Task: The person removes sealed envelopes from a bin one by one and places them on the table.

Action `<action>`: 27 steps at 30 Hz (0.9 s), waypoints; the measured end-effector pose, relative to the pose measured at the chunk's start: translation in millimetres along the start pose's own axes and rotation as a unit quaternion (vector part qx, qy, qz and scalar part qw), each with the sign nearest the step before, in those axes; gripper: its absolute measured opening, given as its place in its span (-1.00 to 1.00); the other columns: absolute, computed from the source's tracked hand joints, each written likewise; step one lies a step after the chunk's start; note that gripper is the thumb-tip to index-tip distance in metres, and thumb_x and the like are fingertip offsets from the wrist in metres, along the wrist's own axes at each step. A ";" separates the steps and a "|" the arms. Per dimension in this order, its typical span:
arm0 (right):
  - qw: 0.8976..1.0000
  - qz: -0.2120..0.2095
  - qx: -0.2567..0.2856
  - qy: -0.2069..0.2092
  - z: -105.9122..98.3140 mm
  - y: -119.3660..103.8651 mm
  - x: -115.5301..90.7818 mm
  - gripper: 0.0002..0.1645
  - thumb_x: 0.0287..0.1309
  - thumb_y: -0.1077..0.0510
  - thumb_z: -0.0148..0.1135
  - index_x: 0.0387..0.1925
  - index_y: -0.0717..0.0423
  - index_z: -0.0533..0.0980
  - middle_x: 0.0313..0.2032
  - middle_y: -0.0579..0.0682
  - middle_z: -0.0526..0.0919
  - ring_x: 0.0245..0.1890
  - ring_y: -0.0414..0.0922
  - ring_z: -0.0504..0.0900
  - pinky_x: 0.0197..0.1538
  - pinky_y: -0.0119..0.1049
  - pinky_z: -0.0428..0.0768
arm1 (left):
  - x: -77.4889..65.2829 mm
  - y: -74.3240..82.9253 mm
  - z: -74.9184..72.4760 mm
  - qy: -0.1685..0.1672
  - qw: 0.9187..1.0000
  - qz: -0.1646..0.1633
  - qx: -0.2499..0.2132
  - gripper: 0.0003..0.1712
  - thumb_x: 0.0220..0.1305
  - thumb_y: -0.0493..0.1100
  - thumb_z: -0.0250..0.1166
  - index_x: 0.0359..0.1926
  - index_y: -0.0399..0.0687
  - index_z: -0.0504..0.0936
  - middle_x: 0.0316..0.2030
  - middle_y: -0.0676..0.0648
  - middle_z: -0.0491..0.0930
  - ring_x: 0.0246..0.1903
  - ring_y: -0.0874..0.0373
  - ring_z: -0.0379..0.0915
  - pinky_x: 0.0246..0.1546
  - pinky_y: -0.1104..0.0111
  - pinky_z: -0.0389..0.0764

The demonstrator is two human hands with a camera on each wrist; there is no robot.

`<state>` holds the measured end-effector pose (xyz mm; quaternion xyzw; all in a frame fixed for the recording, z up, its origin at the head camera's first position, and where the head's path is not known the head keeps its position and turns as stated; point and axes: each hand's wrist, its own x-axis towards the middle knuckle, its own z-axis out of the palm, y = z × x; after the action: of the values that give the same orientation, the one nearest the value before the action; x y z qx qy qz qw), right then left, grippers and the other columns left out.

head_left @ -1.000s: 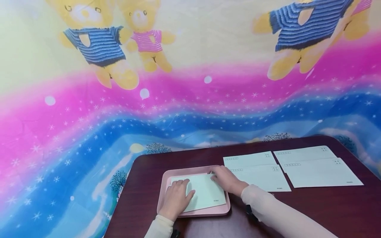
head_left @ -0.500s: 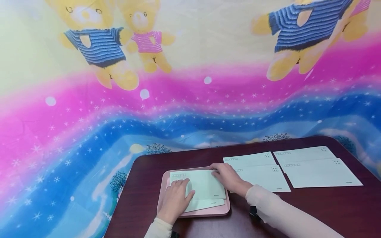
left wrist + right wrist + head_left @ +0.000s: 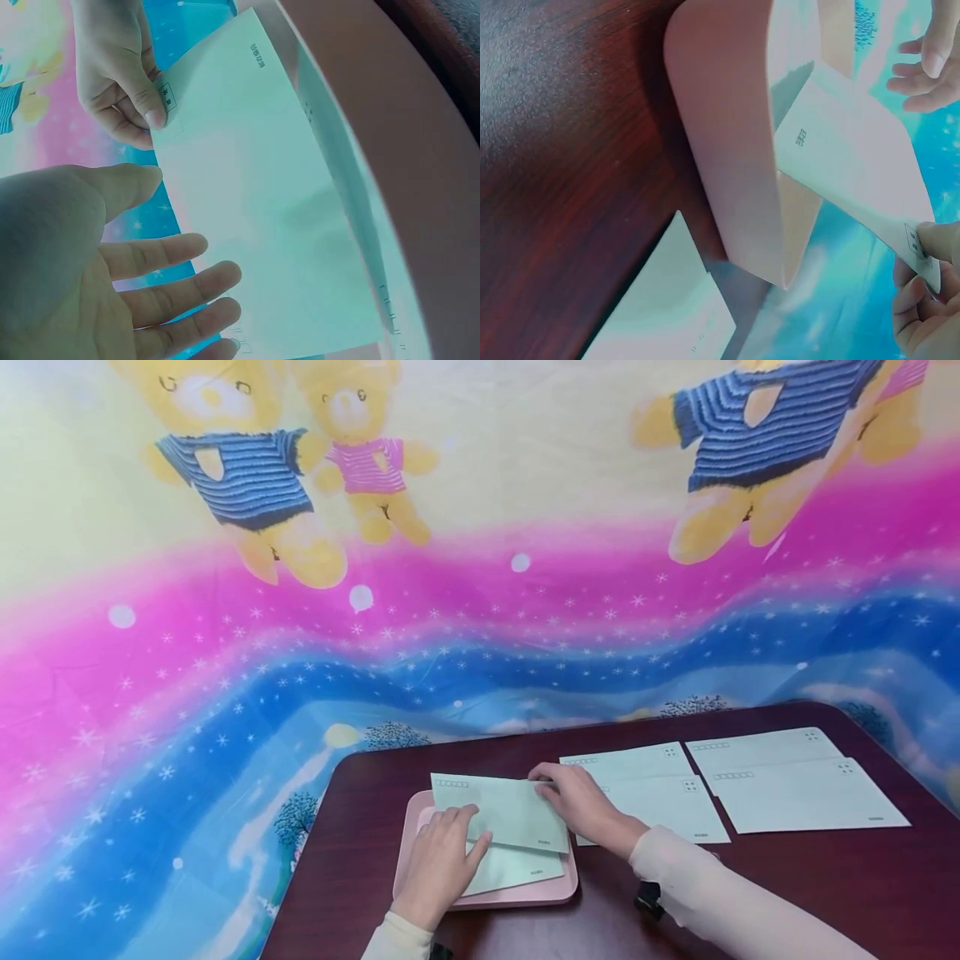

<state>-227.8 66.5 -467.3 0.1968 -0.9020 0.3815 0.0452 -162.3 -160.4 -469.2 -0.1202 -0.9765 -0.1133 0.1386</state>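
My right hand pinches the top right corner of a pale green envelope between thumb and fingers, as the right wrist view also shows. The envelope is tilted, its far edge raised above the pink tray. Beneath it, a second envelope lies in the tray, partly covered. My left hand is over the tray's left side with fingers extended and spread. In the left wrist view, its fingertips overlap the edge of the raised envelope without curling round it.
Several more envelopes lie flat on the dark wooden table to the right of the tray, in two overlapping pairs: a nearer pair and a farther-right pair. A printed bear backdrop hangs behind the table.
My right hand has drawn the top envelope away from me and lifted its far edge, uncovering more of the envelope below. My left hand has stayed nearly still.
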 end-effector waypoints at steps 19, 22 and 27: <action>0.998 -0.037 -0.001 0.041 -30.1 -6.4 -12.6 -0.79 0.32 0.26 0.27 -0.07 -0.03 0.66 -0.11 -0.07 0.79 -0.11 -0.12 0.76 -0.07 -0.16 0.69 | -2.6 10.9 -12.9 0.004 0.999 0.027 -0.023 -0.54 0.35 0.09 0.31 0.15 -0.03 0.61 0.03 -0.04 0.70 0.04 0.03 0.60 -0.04 0.11 0.60; 0.998 -0.041 -0.002 0.049 -34.1 -5.3 -15.2 -0.79 0.32 0.26 0.27 -0.07 -0.04 0.66 -0.12 -0.09 0.78 -0.10 -0.14 0.75 -0.06 -0.17 0.68 | -3.3 13.1 -13.5 0.007 0.999 0.030 -0.027 -0.53 0.35 0.09 0.31 0.16 -0.04 0.61 0.03 -0.05 0.70 0.05 0.02 0.60 -0.03 0.10 0.60; 0.997 -0.046 0.004 0.065 -40.3 -2.0 -22.2 -0.80 0.32 0.27 0.26 -0.08 -0.03 0.65 -0.11 -0.08 0.78 -0.09 -0.12 0.75 -0.05 -0.17 0.69 | -4.5 17.5 -12.9 0.022 0.998 0.040 -0.033 -0.55 0.35 0.09 0.31 0.14 -0.04 0.63 0.01 -0.05 0.71 0.04 0.03 0.61 -0.04 0.10 0.61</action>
<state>-209.4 100.8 -442.7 0.2131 -0.8859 0.3941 0.1202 -150.2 -148.2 -455.2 -0.1608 -0.9635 -0.1426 0.1599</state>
